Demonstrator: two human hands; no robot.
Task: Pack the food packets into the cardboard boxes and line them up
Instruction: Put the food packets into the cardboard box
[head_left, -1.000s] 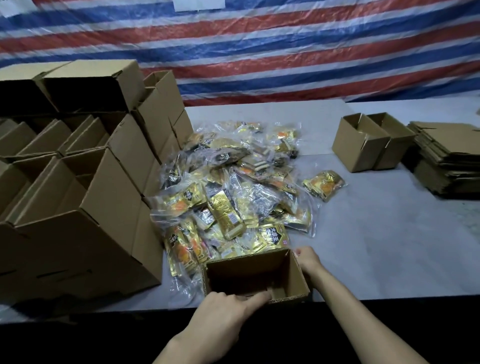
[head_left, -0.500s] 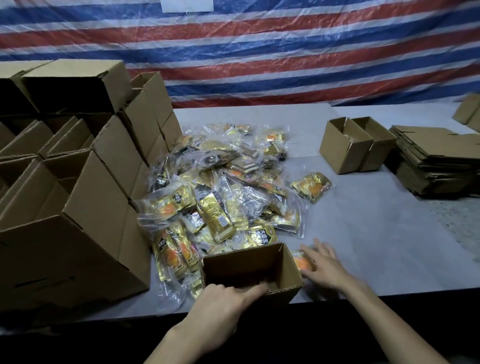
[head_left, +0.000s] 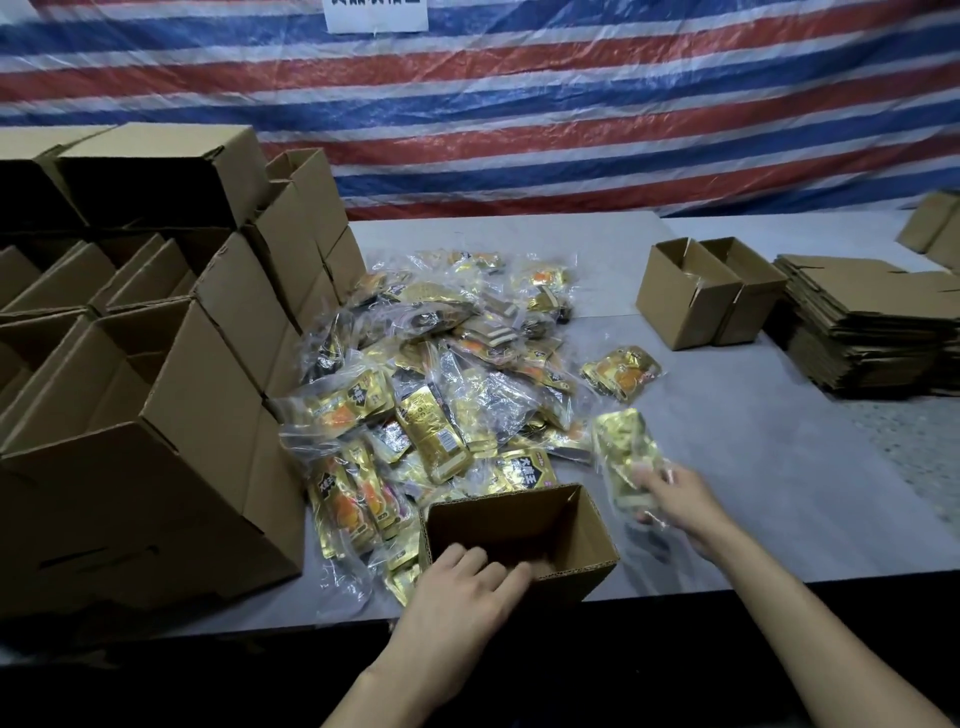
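Head: left hand (head_left: 457, 590) grips box (head_left: 589, 543), right hand (head_left: 680, 501) packet (head_left: 621, 447).

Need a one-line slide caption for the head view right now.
Left hand grips an open cardboard box while the right hand holds a gold food packet just beside it.

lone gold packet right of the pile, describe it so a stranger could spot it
Find the heap of gold food packets mid-table. Just off its right edge, toward the two open cardboard boxes, one packet lies alone on the grey table. Unlike the rest, it touches no other packet, and its orange picture faces up.
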